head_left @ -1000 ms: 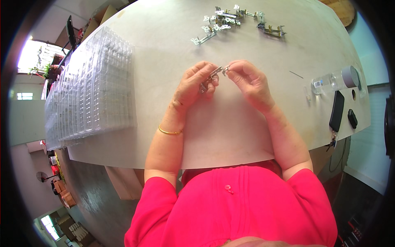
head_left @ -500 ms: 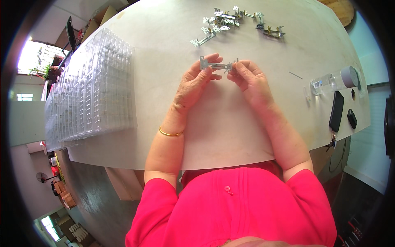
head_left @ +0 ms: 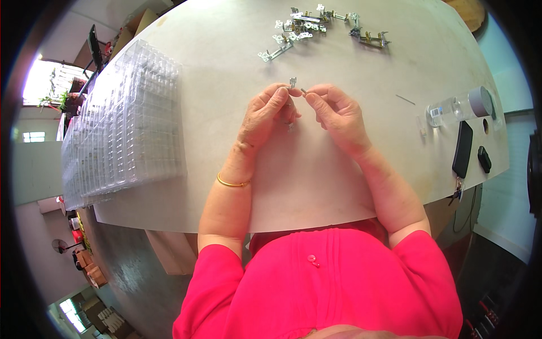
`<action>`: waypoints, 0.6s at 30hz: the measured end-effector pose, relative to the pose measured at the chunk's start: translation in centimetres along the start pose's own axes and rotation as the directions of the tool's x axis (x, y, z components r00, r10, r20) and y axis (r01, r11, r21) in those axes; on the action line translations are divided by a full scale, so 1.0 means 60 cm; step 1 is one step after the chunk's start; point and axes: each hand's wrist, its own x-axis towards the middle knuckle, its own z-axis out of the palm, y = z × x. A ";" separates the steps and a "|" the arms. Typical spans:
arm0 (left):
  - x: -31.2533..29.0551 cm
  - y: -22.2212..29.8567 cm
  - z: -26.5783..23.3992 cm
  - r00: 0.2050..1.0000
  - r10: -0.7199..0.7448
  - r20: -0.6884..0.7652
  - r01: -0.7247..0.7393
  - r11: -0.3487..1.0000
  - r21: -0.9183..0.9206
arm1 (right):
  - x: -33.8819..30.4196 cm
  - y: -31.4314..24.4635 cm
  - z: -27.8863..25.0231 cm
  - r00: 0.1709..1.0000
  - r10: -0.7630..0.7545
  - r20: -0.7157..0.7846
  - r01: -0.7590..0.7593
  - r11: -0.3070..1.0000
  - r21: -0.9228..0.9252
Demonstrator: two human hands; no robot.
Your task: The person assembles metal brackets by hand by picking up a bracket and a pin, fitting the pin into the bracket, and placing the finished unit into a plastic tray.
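My left hand (head_left: 265, 113) is closed around a small silver metal bracket (head_left: 293, 82), which stands roughly upright, one flanged end above the fingers and the other below them. Close beside it, the thumb and forefinger of my right hand (head_left: 337, 116) pinch a short thin metal pin (head_left: 304, 90). The pin's tip points at the bracket; whether they touch I cannot tell. Beyond both hands, at the far side of the table, lies a loose pile of similar metal bracket assemblies (head_left: 305, 25), some with brass-coloured parts.
Stacked clear plastic trays (head_left: 127, 121) stand on the table's left. At the right are a thin metal rod (head_left: 405, 99), a clear jar (head_left: 451, 113) with a grey lid, a black phone-like slab (head_left: 462, 150), and a small black fob (head_left: 484, 159) near the table edge.
The bracket has turned from lying level between both hands to nearly upright in my left hand. My right fingers have come off its end and moved left, now showing a pin.
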 end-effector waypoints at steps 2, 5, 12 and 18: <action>0.000 -0.001 -0.001 1.000 -0.005 0.016 0.005 1.000 -0.007 | -0.001 0.003 -0.002 0.999 -0.051 -0.001 0.051 0.999 -0.019; 0.000 -0.002 0.000 0.999 -0.023 0.026 0.023 1.000 0.005 | -0.002 0.000 0.000 0.998 -0.063 -0.009 0.063 0.998 -0.005; -0.002 -0.007 -0.001 0.999 -0.033 0.024 0.032 0.999 0.039 | -0.003 -0.004 0.005 0.997 -0.079 -0.015 0.078 0.996 -0.050; -0.003 -0.004 0.001 1.000 -0.004 0.012 0.003 0.997 0.073 | -0.004 -0.002 0.004 0.994 -0.107 -0.020 0.104 0.989 -0.105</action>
